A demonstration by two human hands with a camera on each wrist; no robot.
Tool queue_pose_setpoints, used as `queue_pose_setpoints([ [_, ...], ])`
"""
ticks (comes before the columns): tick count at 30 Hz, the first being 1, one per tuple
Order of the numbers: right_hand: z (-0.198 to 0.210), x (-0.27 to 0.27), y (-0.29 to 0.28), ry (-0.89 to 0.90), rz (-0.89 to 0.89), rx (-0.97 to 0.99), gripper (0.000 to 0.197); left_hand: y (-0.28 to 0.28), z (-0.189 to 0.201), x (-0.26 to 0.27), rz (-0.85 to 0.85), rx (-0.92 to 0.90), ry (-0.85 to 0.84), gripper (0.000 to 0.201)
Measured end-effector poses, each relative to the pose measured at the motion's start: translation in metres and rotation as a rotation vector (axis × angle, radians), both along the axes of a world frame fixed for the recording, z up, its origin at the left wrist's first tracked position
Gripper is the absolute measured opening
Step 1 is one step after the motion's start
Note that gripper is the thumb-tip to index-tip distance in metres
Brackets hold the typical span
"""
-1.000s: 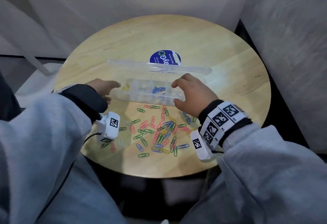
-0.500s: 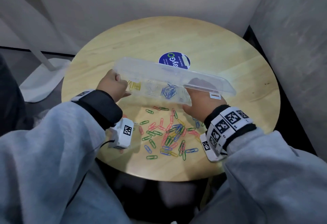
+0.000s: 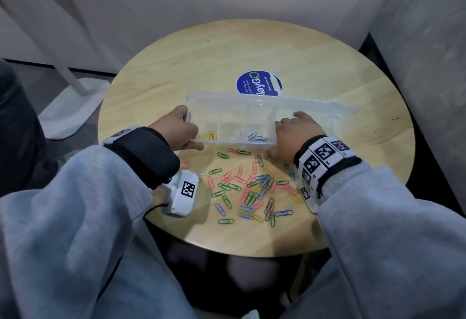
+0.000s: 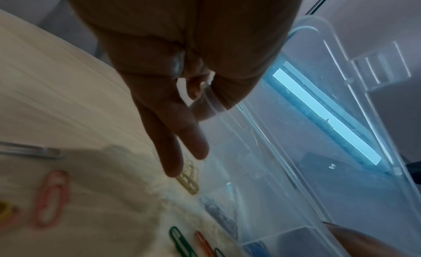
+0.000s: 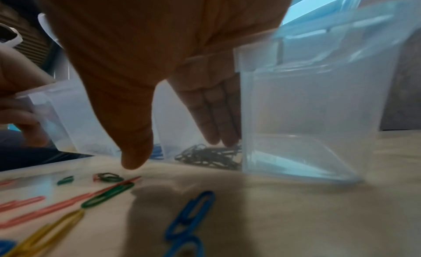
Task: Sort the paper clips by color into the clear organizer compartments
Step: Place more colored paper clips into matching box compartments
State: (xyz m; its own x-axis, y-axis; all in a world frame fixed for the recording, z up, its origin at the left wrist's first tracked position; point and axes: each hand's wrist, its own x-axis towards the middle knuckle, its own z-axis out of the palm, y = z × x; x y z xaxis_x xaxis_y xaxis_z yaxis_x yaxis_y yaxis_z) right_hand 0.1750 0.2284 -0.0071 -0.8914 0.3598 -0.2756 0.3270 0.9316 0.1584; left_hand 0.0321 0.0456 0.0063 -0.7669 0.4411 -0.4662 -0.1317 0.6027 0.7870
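— Round pale wooden table (image 3: 327, 66), grey walls behind it. What lies nearest the person?

— Loose paper clips (image 3: 252, 187), red, green, blue and yellow, scattered on the table's near side, between the two wrists.

— And just beyond that scatter?

— The clear organizer (image 3: 242, 122), tilted up with its open compartments facing the person and its lid (image 3: 315, 107) open behind. Yellow clips (image 3: 209, 135) sit in the left end compartment, silver clips (image 5: 212, 157) and blue clips (image 3: 257, 137) in the middle ones.

— The hands?

— Left hand (image 3: 176, 131) grips the organizer's left end, thumb and fingers curled over its rim. Right hand (image 3: 295, 133) reaches into a compartment, fingers (image 5: 218, 116) straight and together, thumb spread outside the front wall; it holds nothing.

— Any writing?

— Beyond the organizer, a round blue sticker (image 3: 258, 84). I can read "ayGO" and "Clean as you go"; the organizer covers the rest. Both wrist bands carry black-and-white square code tags.
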Motion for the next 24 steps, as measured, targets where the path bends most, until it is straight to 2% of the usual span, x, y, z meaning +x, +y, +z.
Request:
queue_pose_setpoints([
  [6,-0.007,-0.006,0.010,-0.017,0.111,0.036,0.049,-0.006,-0.011,0.003,0.032,0.074,-0.039,0.030],
  [10,-0.010,-0.009,0.013,-0.061,0.069,-0.008,0.047,-0.006,-0.016,0.005,0.043,0.106,-0.105,0.028],
  [13,-0.011,-0.007,0.012,0.015,0.042,0.009,0.042,-0.003,-0.018,-0.003,0.054,0.120,-0.082,0.032],
  [16,-0.012,-0.004,0.011,0.084,0.002,0.026,0.054,-0.001,-0.018,-0.009,0.040,0.146,-0.068,0.033],
  [19,-0.009,-0.007,0.013,0.028,-0.039,-0.012,0.062,0.000,-0.016,-0.010,0.016,0.176,-0.074,0.032],
  [24,-0.001,-0.016,0.015,-0.107,-0.022,-0.032,0.041,-0.002,-0.013,-0.008,0.019,0.196,-0.095,0.032],
])
